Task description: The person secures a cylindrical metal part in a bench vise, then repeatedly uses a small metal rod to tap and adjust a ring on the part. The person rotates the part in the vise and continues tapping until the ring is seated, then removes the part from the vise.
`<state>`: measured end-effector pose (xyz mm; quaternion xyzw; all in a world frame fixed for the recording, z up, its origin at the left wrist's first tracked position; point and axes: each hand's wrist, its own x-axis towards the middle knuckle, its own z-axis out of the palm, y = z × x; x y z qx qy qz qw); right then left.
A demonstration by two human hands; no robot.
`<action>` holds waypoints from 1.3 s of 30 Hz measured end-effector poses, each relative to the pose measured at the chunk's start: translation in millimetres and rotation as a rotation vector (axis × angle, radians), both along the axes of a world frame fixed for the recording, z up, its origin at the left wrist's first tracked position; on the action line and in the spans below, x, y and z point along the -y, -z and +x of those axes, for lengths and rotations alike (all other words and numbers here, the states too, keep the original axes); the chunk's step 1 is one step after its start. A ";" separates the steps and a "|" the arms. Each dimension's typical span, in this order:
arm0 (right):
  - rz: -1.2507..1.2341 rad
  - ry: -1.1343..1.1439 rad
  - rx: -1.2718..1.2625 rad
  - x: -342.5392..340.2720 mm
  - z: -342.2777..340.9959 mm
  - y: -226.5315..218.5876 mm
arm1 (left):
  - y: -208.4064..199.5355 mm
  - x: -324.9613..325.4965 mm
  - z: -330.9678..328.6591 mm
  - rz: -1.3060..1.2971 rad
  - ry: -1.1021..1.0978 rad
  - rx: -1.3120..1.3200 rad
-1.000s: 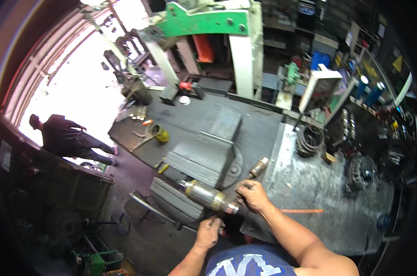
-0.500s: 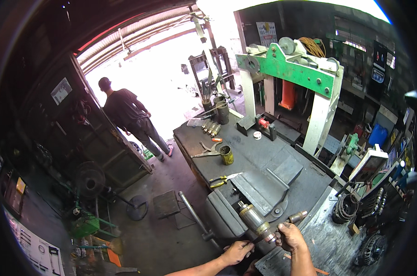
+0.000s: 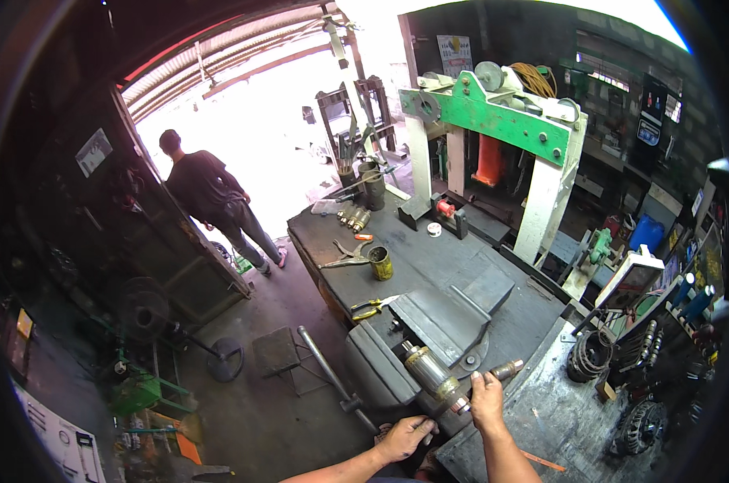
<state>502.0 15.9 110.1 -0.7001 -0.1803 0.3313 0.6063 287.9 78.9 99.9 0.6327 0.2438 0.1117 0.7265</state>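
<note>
A motor armature [image 3: 430,372] lies in the jaws of the large grey bench vise [image 3: 443,319], its copper-coloured end toward me. My right hand [image 3: 487,396] is beside that end, its fingers closed; what they hold, if anything, is hidden. Lower and to the left, my left hand [image 3: 409,439] has curled fingers below the armature's near end, and I cannot make out what is in them. Just past my right fingers, a smaller cylindrical part [image 3: 507,370] with a coppery end rests on the bench.
Yellow-handled pliers [image 3: 372,308], a yellow can [image 3: 380,264] and locking pliers [image 3: 348,256] lie on the bench [image 3: 320,229]. A green-beamed press frame [image 3: 493,121] stands behind. Right, a metal worktop [image 3: 553,402] carries round parts. A person [image 3: 216,193] is by the doorway.
My right hand has moved up and away from the armature's near end, toward the smaller part. My left hand has drawn slightly away from the armature. The view has shifted a little.
</note>
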 end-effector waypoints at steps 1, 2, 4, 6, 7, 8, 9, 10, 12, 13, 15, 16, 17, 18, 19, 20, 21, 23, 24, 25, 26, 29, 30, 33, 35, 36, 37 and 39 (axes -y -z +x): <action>-0.089 -0.028 0.117 1.4 0.7 -2.0 | -0.1 1.5 -0.6 -0.006 -0.002 0.006; 0.082 -0.044 -0.021 0.8 -0.9 -4.4 | -0.8 2.8 -1.6 -0.012 -0.006 0.011; 0.228 -0.061 -0.584 3.0 -1.9 -12.5 | -4.1 4.6 -3.4 -0.018 -0.014 0.011; 0.280 -0.107 -0.909 6.0 -2.7 -22.7 | -9.6 5.2 -5.4 -0.010 -0.022 0.006; 0.288 -0.120 -0.938 8.5 -3.1 -28.0 | -12.8 5.1 -6.4 -0.005 -0.013 0.010; 0.295 -0.133 -0.967 10.0 -3.1 -32.8 | -16.2 4.7 -7.4 -0.001 -0.006 0.013; 0.337 -0.195 -1.022 11.8 -3.6 -37.1 | -19.4 4.1 -8.4 0.009 -0.003 0.018; 0.331 -0.215 -1.031 13.0 -3.1 -41.0 | -22.6 3.2 -9.3 0.001 0.003 0.002; 0.348 -0.078 -1.172 14.7 -3.1 -46.4 | -27.2 1.1 -11.1 0.017 0.014 -0.003; 0.359 0.019 -1.245 14.1 -2.5 -48.0 | -28.6 0.1 -11.9 0.027 0.004 -0.027; 0.377 0.035 -1.203 14.2 -1.6 -50.0 | -29.7 -1.6 -13.9 0.078 -0.008 -0.047; 0.380 0.014 -1.170 14.9 -1.9 -50.2 | -29.4 -2.1 -14.8 0.067 -0.003 -0.050; 0.355 0.041 -1.146 14.0 -0.3 -50.3 | -28.9 -2.4 -15.7 0.066 -0.004 -0.052; 0.377 0.006 -1.156 14.6 0.0 -49.9 | -27.8 -2.4 -16.5 0.063 -0.003 -0.054; 0.398 -0.044 -1.142 14.3 1.7 -49.4 | -26.7 -2.3 -17.3 0.059 -0.007 -0.055; 0.401 -0.075 -1.147 14.4 2.7 -48.4 | -25.6 -2.0 -18.0 0.055 -0.011 -0.056; 0.422 -0.095 -1.167 14.6 4.7 -47.3 | -24.5 -1.6 -18.6 0.055 -0.007 -0.058; 0.405 -0.091 -1.093 13.8 6.8 -43.4 | -22.8 -1.2 -19.6 0.054 -0.015 -0.060; 0.414 -0.100 -1.060 13.1 7.5 -41.1 | -22.4 -1.2 -19.9 0.055 -0.015 -0.062; 0.449 -0.125 -1.043 12.2 8.0 -38.5 | -22.1 -1.5 -20.1 0.052 -0.018 -0.058; 0.413 -0.098 -0.992 11.0 8.0 -35.7 | -22.0 -2.0 -20.3 0.048 -0.021 -0.055; 0.418 -0.074 -0.977 7.1 5.7 -28.4 | -22.4 -4.3 -20.5 0.059 -0.027 -0.048; 0.446 -0.074 -1.034 5.8 4.3 -26.7 | -22.6 -5.0 -20.6 0.067 -0.029 -0.047; 0.515 -0.028 -1.116 5.2 -0.1 -25.3 | -23.0 -5.7 -21.2 0.078 -0.025 -0.030; 0.505 0.004 -1.101 6.9 -2.3 -26.6 | -22.8 -4.7 -22.0 0.062 -0.024 -0.042; 0.473 0.015 -1.074 8.2 -2.8 -27.6 | -22.5 -4.0 -22.4 0.076 -0.030 -0.039; 0.483 -0.016 -1.063 9.2 -2.8 -28.5 | -21.8 -3.5 -22.7 0.055 -0.026 -0.043; 0.494 -0.082 -1.050 11.0 -1.7 -29.9 | -20.2 -2.6 -23.2 0.046 -0.037 -0.036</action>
